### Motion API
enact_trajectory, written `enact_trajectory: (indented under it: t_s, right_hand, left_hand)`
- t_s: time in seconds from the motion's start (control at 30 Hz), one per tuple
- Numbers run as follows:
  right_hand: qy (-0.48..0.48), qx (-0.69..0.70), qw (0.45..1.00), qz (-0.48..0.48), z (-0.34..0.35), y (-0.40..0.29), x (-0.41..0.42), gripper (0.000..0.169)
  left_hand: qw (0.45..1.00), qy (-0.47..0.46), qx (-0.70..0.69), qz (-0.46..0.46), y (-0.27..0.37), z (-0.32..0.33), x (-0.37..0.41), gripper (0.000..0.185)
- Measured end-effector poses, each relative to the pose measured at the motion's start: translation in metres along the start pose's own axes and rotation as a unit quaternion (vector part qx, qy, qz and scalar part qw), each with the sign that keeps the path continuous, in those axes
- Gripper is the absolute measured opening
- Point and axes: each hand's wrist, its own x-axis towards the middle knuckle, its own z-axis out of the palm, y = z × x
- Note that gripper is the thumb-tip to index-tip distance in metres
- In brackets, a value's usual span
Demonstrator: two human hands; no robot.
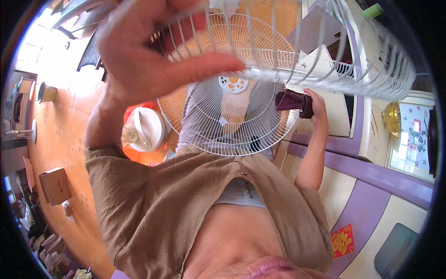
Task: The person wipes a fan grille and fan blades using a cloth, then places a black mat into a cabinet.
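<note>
My left hand (139, 59) is raised in front of me, gripping a white wire fan guard (313, 75). The thumb lies along its rim and the fingers reach behind the wires; motion blurs both. Across my lap rests a second round wire fan guard (240, 139), its hub plate pierced with holes. At the right side of this lower guard, my right hand (317, 106) holds a folded dark maroon cloth (294, 103). The cloth overlaps the guard's edge in view; whether it touches the wires, I cannot tell.
A white round container with a handle (144, 129) stands left of my lap. Farther left on the tiled floor are a yellow bin (47, 93) and a cardboard box (55, 186). Purple-and-cream furniture (366, 209) lines my right side, with a gold ornament (391, 118) nearby.
</note>
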Motion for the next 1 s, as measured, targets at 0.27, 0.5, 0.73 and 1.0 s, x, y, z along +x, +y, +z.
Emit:
enact_trajectory:
  t_s: [0.27, 0.5, 0.73, 1.0]
  right_hand:
    - [-0.107, 0.071, 0.992, 0.002, 0.010, 0.011, -0.021, 0.035]
    - [-0.193, 0.128, 0.972, 0.030, 0.026, 0.023, -0.034, 0.040]
    - [-0.234, -0.018, 0.971, -0.035, -0.020, 0.060, 0.039, 0.035]
    - [-0.207, 0.061, 0.976, -0.008, -0.007, 0.049, 0.018, 0.038]
  left_hand:
    - [0.983, -0.167, -0.040, 0.060, -0.003, 0.009, -0.077, 0.064]
    - [0.992, -0.013, 0.093, -0.082, -0.006, 0.015, -0.190, 0.053]
    - [0.788, 0.311, 0.037, -0.530, 0.006, 0.077, -0.250, 0.061]
    - [0.787, 0.103, 0.215, -0.569, 0.021, 0.076, -0.247, 0.058]
